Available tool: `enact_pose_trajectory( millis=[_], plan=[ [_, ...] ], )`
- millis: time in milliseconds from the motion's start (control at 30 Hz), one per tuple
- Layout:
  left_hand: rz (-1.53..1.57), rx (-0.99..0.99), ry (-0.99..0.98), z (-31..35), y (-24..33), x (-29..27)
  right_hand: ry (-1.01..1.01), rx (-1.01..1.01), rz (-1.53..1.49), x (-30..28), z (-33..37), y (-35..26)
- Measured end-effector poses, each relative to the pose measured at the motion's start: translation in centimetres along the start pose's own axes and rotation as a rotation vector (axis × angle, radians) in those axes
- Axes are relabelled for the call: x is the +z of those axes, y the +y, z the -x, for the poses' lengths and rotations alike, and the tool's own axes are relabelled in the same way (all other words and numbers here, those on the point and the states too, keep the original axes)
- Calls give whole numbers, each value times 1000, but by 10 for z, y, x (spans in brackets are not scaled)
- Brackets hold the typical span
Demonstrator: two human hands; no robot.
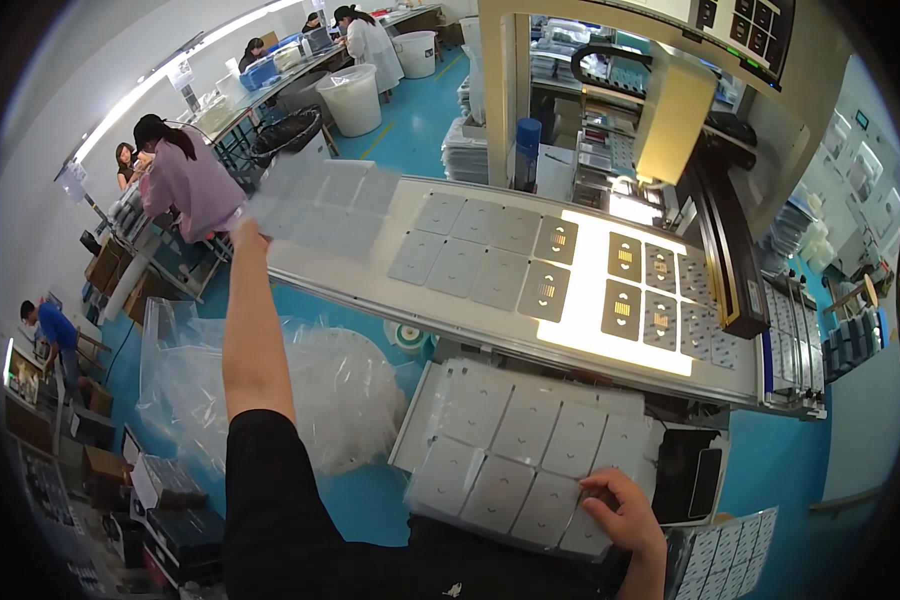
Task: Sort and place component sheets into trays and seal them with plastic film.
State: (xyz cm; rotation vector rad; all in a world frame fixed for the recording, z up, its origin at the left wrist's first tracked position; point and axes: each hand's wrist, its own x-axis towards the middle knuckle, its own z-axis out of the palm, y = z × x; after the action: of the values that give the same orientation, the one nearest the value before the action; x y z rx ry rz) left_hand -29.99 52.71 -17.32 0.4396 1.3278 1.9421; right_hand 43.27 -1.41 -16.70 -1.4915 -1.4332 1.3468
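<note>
At the left end of the long machine bed, my left hand (250, 238) is closed on the near edge of a translucent plastic sheet (320, 205). Motion blurs the sheet, which stretches from the hand over the bed. My right hand (625, 512) is low on the right, above a stack of clear sheets with grey rounded rectangular panels (510, 450). Its thumb and fingers are bent but apart, with the tips by the top sheet's panels. A white tray (420, 410) lies under the stack.
Similar panels (460, 260) lie on the machine bed (370, 285), some over a lit white area (590, 300). A gantry head (675, 115) rises behind. Bagged plastic (270, 390) bulges below my left arm. A phone (705, 482) lies right of the stack. Co-workers sit or stand at far left.
</note>
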Motion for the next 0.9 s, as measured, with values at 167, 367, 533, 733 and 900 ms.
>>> enact_pose_trajectory(
  millis=[167,367,533,733,900],
  plan=[
    [-98,-284,73,-4,-77,-28,-18,56,41,1,-8,-4],
    [-194,-264,-31,-76,-87,-54,6,96,4,3,-7,-12],
    [-603,45,79,-74,-82,-51,-7,88,24,2,-10,-17],
    [-1408,219,498,75,-109,20,38,87,34,6,-10,-15],
    [-1616,355,298,131,-91,3,-12,28,3,6,-9,-9]
  ],
)
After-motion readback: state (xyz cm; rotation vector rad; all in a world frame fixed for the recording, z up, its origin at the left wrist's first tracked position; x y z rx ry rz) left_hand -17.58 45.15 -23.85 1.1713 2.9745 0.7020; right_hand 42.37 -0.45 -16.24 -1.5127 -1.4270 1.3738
